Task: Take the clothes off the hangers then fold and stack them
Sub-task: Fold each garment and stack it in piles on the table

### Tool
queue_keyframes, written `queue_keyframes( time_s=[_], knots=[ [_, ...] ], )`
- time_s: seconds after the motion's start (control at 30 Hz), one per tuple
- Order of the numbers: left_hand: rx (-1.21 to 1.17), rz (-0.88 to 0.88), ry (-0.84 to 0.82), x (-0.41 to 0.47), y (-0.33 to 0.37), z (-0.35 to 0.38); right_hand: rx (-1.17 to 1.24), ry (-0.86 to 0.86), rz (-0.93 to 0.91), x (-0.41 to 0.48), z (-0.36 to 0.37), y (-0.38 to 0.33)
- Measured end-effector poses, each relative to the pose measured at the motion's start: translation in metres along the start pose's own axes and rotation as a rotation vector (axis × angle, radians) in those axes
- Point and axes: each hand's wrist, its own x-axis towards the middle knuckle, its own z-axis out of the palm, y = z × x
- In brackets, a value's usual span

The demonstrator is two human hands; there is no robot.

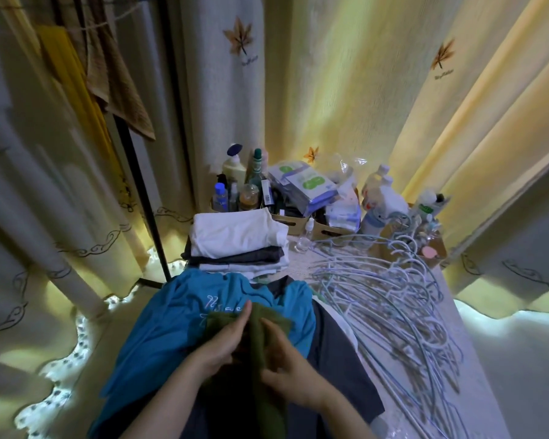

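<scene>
Folding now: both hands worked a small olive-green garment at the near edge of the table, on top of a blue T-shirt.
Left hand: fingers closed on the green cloth, fingertips pinching its upper fold.
Right hand: fingers curled, gripping the same cloth from the right side.
Done: folded stack at the far left of the table, white piece on top, dark and pale layers under it.
Done too: heap of bare blue-white hangers along the right side, no clothes on them.
Left: green piece not yet stacked; blue T-shirt and a dark grey garment under it lay unfolded.
Maybe left: yellow and brown cloths hung at far left; couldn't tell if they count.
Progress guess: well past halfway.
Clutter: bottles and packets at the far edge.
</scene>
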Motion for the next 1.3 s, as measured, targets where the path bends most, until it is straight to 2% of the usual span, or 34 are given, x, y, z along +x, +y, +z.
queue_keyframes(
  time_s=[0.1, 0.17, 0.2, 0.27, 0.33, 0.37, 0.43, 0.53, 0.57, 0.63, 0.7, 0.73, 0.8, 0.9, 1.1, 1.2, 1.3],
  knots=[
    [0.153, 0.127, 0.109, -0.003, 0.008, -0.024, -0.265, -0.046, -0.024, 0.023, 0.038, -0.005],
    [0.269, 0.25, 0.236, -0.002, 0.006, -0.039, -0.273, -0.069, -0.04, 0.028, 0.051, -0.002],
    [0.288, 0.292, 0.303, -0.001, 0.004, -0.047, -0.226, -0.046, -0.068, 0.028, 0.054, -0.001],
    [0.279, 0.356, 0.372, -0.002, -0.001, -0.061, -0.137, 0.165, -0.092, 0.027, 0.051, 0.009],
    [0.257, 0.371, 0.352, 0.0, -0.008, -0.07, -0.056, 0.453, -0.005, 0.026, 0.042, 0.026],
    [0.246, 0.372, 0.348, 0.001, -0.01, -0.072, -0.02, 0.542, 0.077, 0.026, 0.041, 0.034],
    [0.317, 0.402, 0.397, 0.004, -0.014, -0.073, 0.038, 0.532, 0.239, 0.029, 0.044, 0.048],
    [0.697, 0.545, 0.554, 0.006, -0.012, -0.074, 0.062, 0.439, 0.352, 0.037, 0.058, 0.058],
    [0.799, 0.626, 0.517, 0.005, -0.01, -0.074, 0.06, 0.446, 0.351, 0.038, 0.06, 0.059],
    [0.975, 0.731, 0.286, 0.003, -0.001, -0.072, 0.069, 0.453, 0.297, 0.04, 0.061, 0.057],
    [1.147, 0.75, 0.074, 0.004, 0.008, -0.069, 0.064, 0.412, 0.199, 0.04, 0.06, 0.048],
    [1.197, 0.739, 0.018, 0.005, 0.013, -0.069, 0.022, 0.393, 0.152, 0.038, 0.059, 0.042],
    [1.148, 0.692, -0.007, 0.006, 0.023, -0.074, -0.056, 0.393, 0.073, 0.035, 0.053, 0.03],
    [0.853, 0.644, 0.067, 0.006, 0.033, -0.085, 0.045, 0.478, 0.006, 0.028, 0.029, 0.019],
    [0.658, 0.653, 0.213, 0.011, 0.021, -0.087, 0.193, 0.548, 0.252, 0.027, -0.007, 0.024],
    [0.578, 0.596, 0.2, 0.015, 0.016, -0.086, 0.246, 0.689, 0.288, 0.035, -0.004, 0.03],
    [0.602, 0.574, 0.108, 0.017, 0.011, -0.091, 0.224, 0.685, 0.344, 0.043, 0.0, 0.033]
  ],
)
